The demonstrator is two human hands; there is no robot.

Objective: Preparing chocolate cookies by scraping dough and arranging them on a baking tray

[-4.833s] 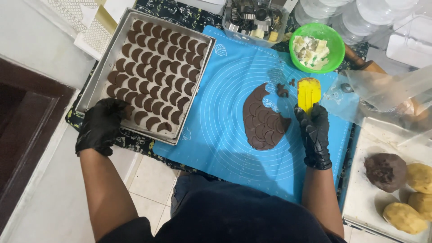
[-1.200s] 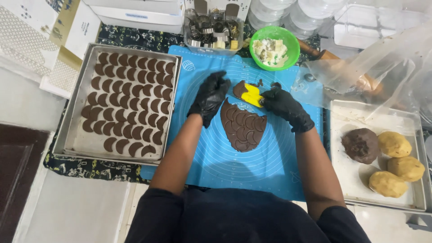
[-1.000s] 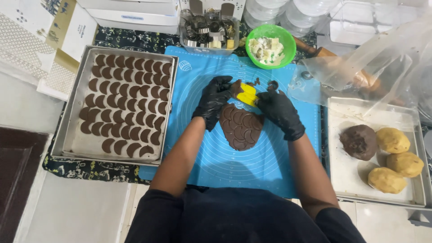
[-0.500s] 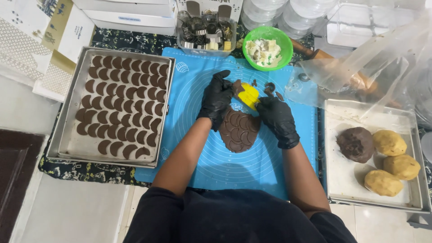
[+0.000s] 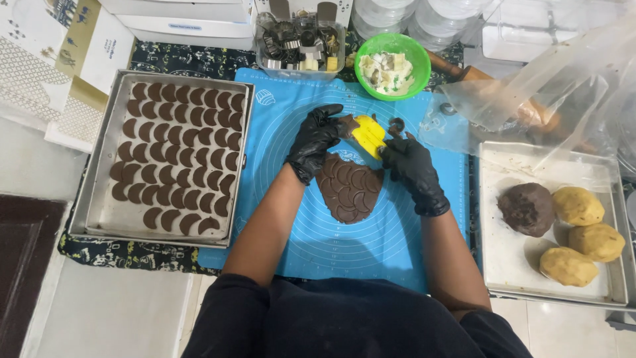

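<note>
Right hand (image 5: 412, 171) grips a yellow scraper (image 5: 368, 134) at frame centre; left hand (image 5: 317, 138) pinches a brown dough scrap (image 5: 346, 123) beside it. Below both lies the scored dough sheet (image 5: 348, 185) on a blue mat (image 5: 291, 139), with the cookie tray (image 5: 99, 199) at left.

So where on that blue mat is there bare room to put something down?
The blue mat is bare along its near edge, below the rolled brown dough, and in a strip between the dough and the cookie tray. The far end is crowded: left hand, right hand, yellow cutter, green bowl.
</note>
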